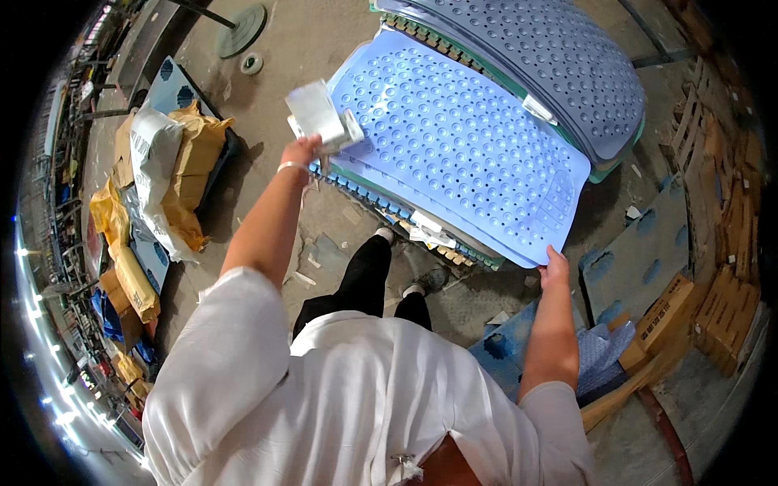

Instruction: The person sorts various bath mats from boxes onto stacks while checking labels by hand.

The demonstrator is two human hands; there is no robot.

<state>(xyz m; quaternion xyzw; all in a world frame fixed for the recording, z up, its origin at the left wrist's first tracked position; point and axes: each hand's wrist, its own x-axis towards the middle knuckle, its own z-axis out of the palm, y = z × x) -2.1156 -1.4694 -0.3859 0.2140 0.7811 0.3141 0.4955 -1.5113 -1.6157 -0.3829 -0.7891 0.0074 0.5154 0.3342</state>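
A light-blue bath mat (454, 138) covered in round bumps lies on top of a stack of mats in front of me. My left hand (303, 151) is closed on a small bundle of white paper cards (313, 111), somewhat blurred, at the mat's left end. Whether that hand also touches the mat is hard to tell. At the near right corner, my right hand (554, 269) grips the blue mat's edge between thumb and fingers. White slips (431, 230) stick out along the near side of the stack.
Beyond the blue mat stands a stack of grey bumpy mats (535, 65). Sacks and brown wrapped parcels (174, 162) sit on the left. To the right are cartons (656, 320) and a wooden pallet (689, 121). A round stand base (243, 31) and a tape roll (252, 63) rest on the floor.
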